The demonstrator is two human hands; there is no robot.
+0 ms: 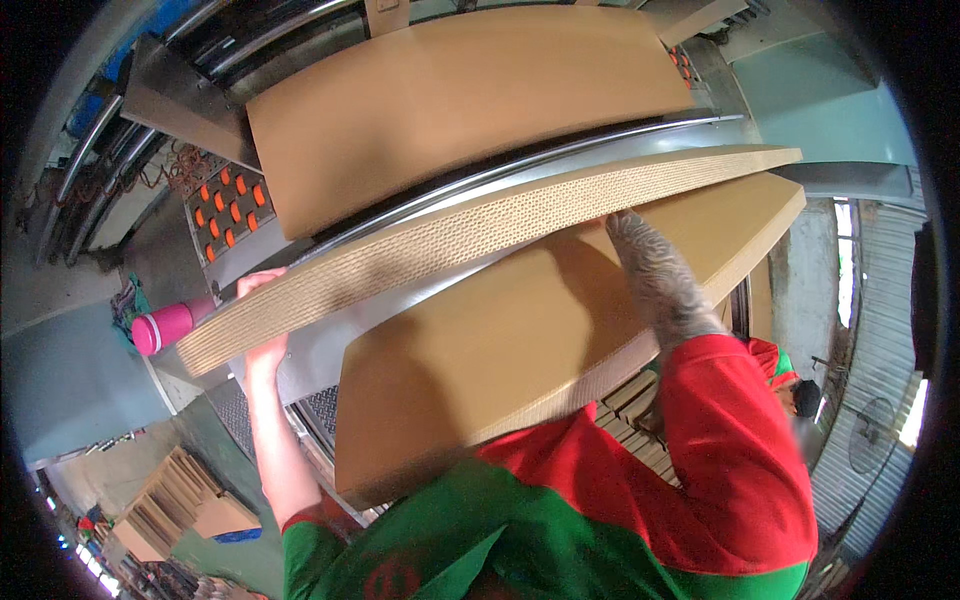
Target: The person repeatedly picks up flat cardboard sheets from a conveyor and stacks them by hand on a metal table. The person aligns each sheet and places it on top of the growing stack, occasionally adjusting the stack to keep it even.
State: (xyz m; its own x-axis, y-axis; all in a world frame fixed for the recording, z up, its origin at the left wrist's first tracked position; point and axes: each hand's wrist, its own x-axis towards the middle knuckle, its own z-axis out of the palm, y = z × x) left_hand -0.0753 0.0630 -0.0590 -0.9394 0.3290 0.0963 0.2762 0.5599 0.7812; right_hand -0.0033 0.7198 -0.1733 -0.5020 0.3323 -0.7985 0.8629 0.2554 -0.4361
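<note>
A thick stack of corrugated cardboard sheets (480, 225) slants across the metal machine bed, its fluted edge facing me. My left hand (262, 282) grips the left end, with fingers over the far side and the wrist below the near edge. My right hand (609, 219) reaches under the near edge, right of the middle; its fingers are hidden behind the stack. Closer to my body lies a second pile of flat cardboard (490, 350), under my right forearm. Beyond the metal bar, a large brown cardboard sheet (460, 100) lies on the machine.
Orange rollers (228, 212) show left of the far sheet. A pink cylindrical container (165, 328) is beside the stack's left end. More cardboard (175, 500) stands on the floor at lower left. A person in a dark cap (805, 398) is at the right.
</note>
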